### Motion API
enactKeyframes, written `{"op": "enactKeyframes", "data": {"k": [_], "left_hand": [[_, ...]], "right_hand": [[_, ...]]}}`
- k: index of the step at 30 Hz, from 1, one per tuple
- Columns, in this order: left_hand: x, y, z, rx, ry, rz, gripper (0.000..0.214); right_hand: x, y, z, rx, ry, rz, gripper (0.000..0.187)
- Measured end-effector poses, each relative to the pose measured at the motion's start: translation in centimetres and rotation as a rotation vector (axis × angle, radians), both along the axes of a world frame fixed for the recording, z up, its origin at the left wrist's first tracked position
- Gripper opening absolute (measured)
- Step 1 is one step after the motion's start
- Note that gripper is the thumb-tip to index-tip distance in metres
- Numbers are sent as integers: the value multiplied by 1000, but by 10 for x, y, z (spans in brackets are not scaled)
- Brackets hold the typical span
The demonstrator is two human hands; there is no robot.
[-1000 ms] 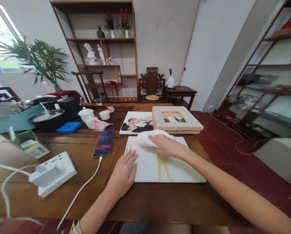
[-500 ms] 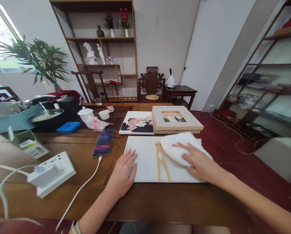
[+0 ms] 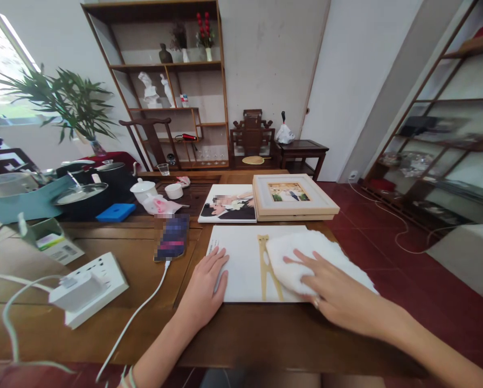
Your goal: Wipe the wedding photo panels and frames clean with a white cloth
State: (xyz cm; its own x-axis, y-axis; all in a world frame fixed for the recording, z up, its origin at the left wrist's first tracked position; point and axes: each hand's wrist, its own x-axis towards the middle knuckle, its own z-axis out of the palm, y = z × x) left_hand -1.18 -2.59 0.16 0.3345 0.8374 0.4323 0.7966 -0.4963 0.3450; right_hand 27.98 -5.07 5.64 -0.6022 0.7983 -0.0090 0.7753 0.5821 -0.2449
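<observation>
A white rectangular panel (image 3: 237, 269) lies flat on the wooden table; it bears a tan, cat-headed long-legged figure (image 3: 263, 264) and small print near its left edge. My left hand (image 3: 207, 280) rests on the panel's left edge, fingers lying flat and the thumb apart. On the right part of the panel, my right hand (image 3: 322, 280) presses a fluffy white cloth (image 3: 284, 245), its fingers bent and somewhat spread over it. The cloth covers the panel's right side and part of the figure, and its far end hangs past the panel's right edge.
Behind the panel lie a photo panel (image 3: 229, 215) and a framed picture (image 3: 326, 205). Leftward are a phone (image 3: 172, 237) on a charging cable, a power strip (image 3: 96, 291), a blue box (image 3: 116, 212), a white teapot (image 3: 143, 188) and a dark pan (image 3: 83, 202).
My right hand and the cloth have slid toward me and to the right, and the cloth spreads wider. My left hand stays in place on the panel.
</observation>
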Motion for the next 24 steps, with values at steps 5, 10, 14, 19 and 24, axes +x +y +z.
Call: {"op": "enactKeyframes", "data": {"k": [5,10,14,19,24], "left_hand": [[1,1,-1,14,17,-3,33],[0,1,-1,12,7,-3,33],[0,0,0,2,-13,6,32],[0,0,0,-6,1,3,33],[0,0,-1,6,15,6,33]], "right_hand": [[6,-43,13,-165,-9,51,22],[13,-1,1,-18,54,58,17],[6,47,-15,115,85,18,32],[-10,68,-20,212,56,-65,34],[-10,23,-10,115,-4,-39,32]]}}
